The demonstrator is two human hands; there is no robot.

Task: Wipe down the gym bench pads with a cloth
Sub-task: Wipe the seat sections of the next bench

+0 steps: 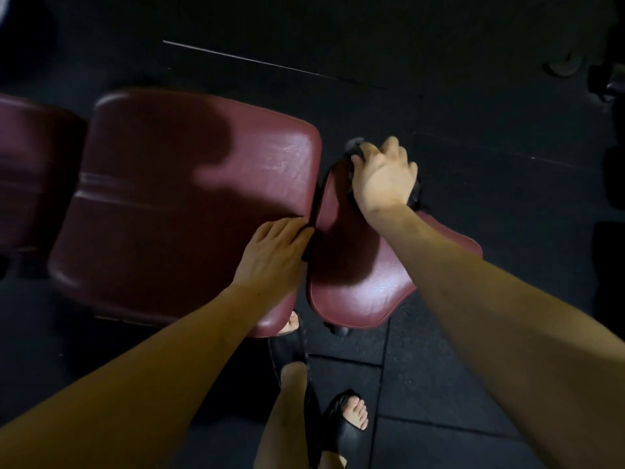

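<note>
A maroon gym bench runs across the view. Its large middle pad (176, 204) lies flat, and a smaller seat pad (365, 282) tilts at its right end. My left hand (270, 255) rests flat on the large pad's near right corner, fingers straight toward the gap between the pads. My right hand (384, 174) grips a dark cloth (414, 194) and presses it on the far end of the seat pad. Most of the cloth is hidden under the hand.
A third maroon pad (30, 170) shows at the far left. The floor (473, 299) is dark rubber tile. My feet in black sandals (345, 421) stand just below the seat pad. Dark equipment (608, 79) sits at the right edge.
</note>
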